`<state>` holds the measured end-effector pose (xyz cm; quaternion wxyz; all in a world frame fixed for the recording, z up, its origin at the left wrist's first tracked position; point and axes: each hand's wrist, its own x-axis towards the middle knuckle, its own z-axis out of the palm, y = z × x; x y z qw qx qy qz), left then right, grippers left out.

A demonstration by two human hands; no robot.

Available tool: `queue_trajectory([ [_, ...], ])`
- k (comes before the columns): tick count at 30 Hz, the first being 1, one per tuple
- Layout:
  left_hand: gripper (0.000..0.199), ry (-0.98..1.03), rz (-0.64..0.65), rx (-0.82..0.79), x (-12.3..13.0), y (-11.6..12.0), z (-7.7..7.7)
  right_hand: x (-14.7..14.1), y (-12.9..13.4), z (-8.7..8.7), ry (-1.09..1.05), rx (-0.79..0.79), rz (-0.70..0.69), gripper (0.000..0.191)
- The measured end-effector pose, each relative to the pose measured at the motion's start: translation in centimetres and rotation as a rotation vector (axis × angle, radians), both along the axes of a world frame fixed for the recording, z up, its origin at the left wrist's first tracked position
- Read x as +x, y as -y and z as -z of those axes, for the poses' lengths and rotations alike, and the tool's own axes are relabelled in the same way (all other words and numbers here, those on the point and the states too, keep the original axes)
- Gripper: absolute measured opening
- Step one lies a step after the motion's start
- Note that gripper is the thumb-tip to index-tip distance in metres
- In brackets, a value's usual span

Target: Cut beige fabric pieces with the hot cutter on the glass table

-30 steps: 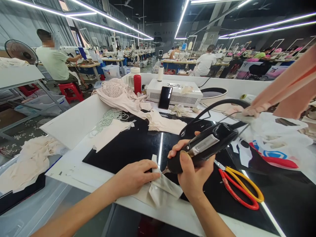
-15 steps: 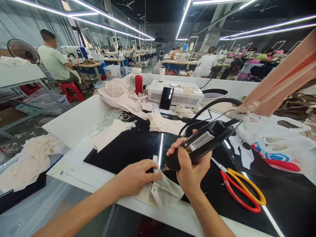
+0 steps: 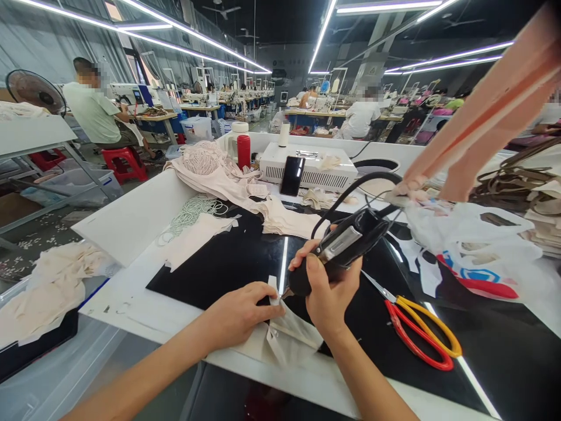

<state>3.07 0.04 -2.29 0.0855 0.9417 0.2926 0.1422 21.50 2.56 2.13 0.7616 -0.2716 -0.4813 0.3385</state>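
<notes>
My left hand [image 3: 242, 316] is closed at the fingertips on a pale cream fabric piece [image 3: 297, 332] at the table's front edge. A narrow strip of it stands up beyond my fingers. My right hand [image 3: 328, 298] is wrapped round a black corded hand tool [image 3: 348, 242] with a metal plate on its side. The tool tilts down to the left, and its small metal tip [image 3: 284, 293] is at the fabric beside my left fingertips; whether it touches cannot be made out. Scissors [image 3: 421, 330] with red and yellow handles lie to the right of my right hand.
A black sheet [image 3: 219, 266] covers much of the white table. Cream fabric pieces [image 3: 291, 216], a phone [image 3: 293, 175], a vented white box [image 3: 311, 166] and a red bottle [image 3: 243, 151] stand or lie behind. Plastic bags [image 3: 473, 245] and hanging peach fabric [image 3: 486, 111] are right.
The view has shifted slightly, so the scissors and bags appear further left. Both hands keep their holds, and the tool's tip stays by the fabric at my left fingertips.
</notes>
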Motion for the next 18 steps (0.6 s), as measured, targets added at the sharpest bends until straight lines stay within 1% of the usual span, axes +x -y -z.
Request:
queue_trajectory([
  [4,0.054,0.051,-0.014,-0.077,0.0,-0.2,-0.6,1.2,0.0,-0.8,0.034,0.004,0.018,0.029],
  [7,0.042,0.107,-0.037,-0.079,0.7,-0.2,-1.2,2.7,0.1,-1.4,0.087,-0.014,0.061,0.033],
  [10,0.023,0.138,-0.071,-0.069,2.3,-0.1,-1.7,4.4,0.1,-1.5,0.158,-0.066,0.112,0.041],
  [13,0.010,0.108,-0.086,-0.093,4.4,0.2,-1.8,6.1,0.2,-1.5,0.261,-0.122,0.151,0.046],
  [14,0.010,0.091,-0.086,-0.099,5.1,0.2,-1.7,6.7,0.3,-1.5,0.309,-0.139,0.152,0.046],
  [16,0.017,0.060,-0.091,-0.105,6.2,0.4,-1.6,8.2,0.7,-1.4,0.437,-0.162,0.140,0.044],
  [18,0.016,0.043,-0.098,-0.114,6.8,0.4,-1.4,10.3,1.5,-1.2,0.592,-0.173,0.152,0.047],
])
